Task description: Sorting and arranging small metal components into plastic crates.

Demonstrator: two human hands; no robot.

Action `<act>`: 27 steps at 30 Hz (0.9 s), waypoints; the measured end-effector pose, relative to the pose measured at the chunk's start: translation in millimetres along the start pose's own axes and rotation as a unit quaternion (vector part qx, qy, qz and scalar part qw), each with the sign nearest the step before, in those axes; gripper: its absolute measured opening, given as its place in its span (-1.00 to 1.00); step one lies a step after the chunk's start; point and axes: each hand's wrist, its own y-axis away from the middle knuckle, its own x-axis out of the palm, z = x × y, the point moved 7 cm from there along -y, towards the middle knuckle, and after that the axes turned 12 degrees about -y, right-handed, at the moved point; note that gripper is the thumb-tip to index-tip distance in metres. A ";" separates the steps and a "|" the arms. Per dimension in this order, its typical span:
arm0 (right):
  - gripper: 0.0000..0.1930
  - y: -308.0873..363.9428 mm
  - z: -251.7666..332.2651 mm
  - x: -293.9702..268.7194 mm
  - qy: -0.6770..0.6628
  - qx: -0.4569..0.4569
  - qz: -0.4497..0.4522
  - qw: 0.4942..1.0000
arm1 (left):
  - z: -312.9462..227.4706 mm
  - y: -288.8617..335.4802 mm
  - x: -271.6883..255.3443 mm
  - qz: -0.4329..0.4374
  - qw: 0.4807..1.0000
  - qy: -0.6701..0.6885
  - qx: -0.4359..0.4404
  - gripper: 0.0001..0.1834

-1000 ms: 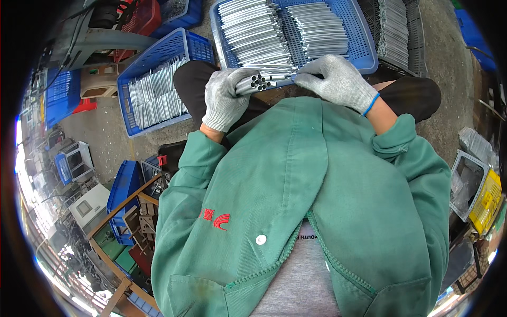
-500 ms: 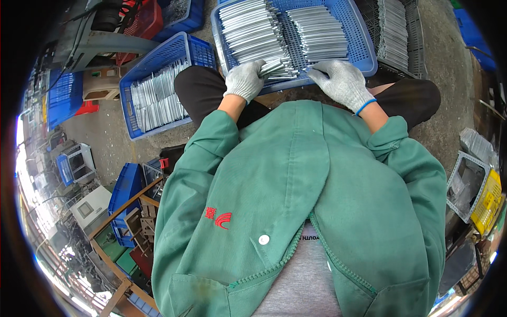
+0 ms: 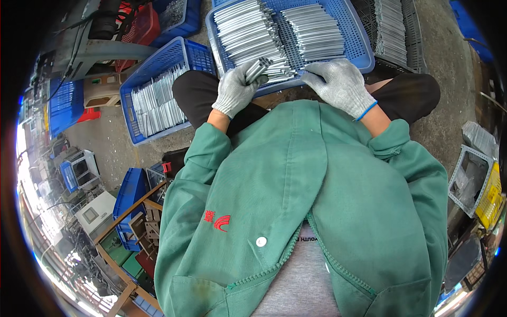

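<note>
My gloved left hand (image 3: 236, 91) is closed around a small bundle of metal tubes (image 3: 258, 70), their round ends tilted up toward the far right. It is over the near edge of a large blue plastic basket (image 3: 368, 59). Inside that basket lie two stacks of silvery tubes, a bigger left stack (image 3: 245, 31) and a smaller right stack (image 3: 314, 33). My gloved right hand (image 3: 340, 87) hovers by the basket's near rim, below the smaller stack. Its fingers are loosely bent, the thumb apart from them, and nothing shows between them.
A second blue basket (image 3: 128, 113) of tubes stands left beside my knee. At the far right, a dark crate (image 3: 415, 37) holds another tube stack. Red (image 3: 149, 27) and blue bins (image 3: 179, 21) sit far left. A metal frame (image 3: 468, 182) lies to the right.
My left hand has lifted the tube bundle off the bigger stack and turned it so the ends show. My right hand has shifted slightly left.
</note>
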 end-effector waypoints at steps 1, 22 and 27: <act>-0.64 0.8 0.3 0.4 0.000 0.000 0.001 1.000 | 0.5 1.9 -1.6 0.000 1.000 0.000 -0.001 -0.73; -0.68 2.6 22.3 2.6 0.108 -0.098 0.011 0.989 | -33.9 19.1 -24.8 -0.111 0.985 -0.069 0.116 -0.68; -0.67 0.2 27.8 -4.2 0.082 -0.057 0.044 0.994 | -50.5 21.5 -37.2 -0.158 0.972 -0.107 0.139 -0.63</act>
